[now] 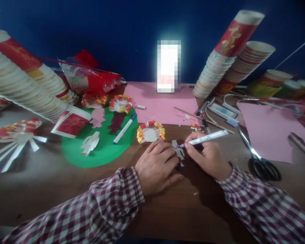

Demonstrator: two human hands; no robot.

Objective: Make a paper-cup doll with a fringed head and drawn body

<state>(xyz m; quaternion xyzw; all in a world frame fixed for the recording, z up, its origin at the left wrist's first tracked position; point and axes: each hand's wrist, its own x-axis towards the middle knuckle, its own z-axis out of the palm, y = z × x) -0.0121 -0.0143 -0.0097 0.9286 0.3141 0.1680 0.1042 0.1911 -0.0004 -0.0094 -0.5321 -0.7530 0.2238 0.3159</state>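
A small white paper cutout (178, 154) lies on the brown table with a dark line drawn near its top. My left hand (159, 164) rests flat over its left side, fingers spread and pressing it down, and hides part of it. Between the thumb and fingers of my right hand (205, 154) is a white acrylic marker (209, 136), its tip touching or just above the cutout's upper right edge. Just beyond my left hand sits a ring of folded red and yellow paper (150, 131) with a pale centre.
A green round sheet (109, 154) carries cutouts and a blue-capped marker (124, 129). Scissors (260, 161) lie at right. Stacked paper cups lean at left (27, 78) and right (218, 64). Pink paper (142, 91) lies behind, below a bright blurred rectangle (169, 66).
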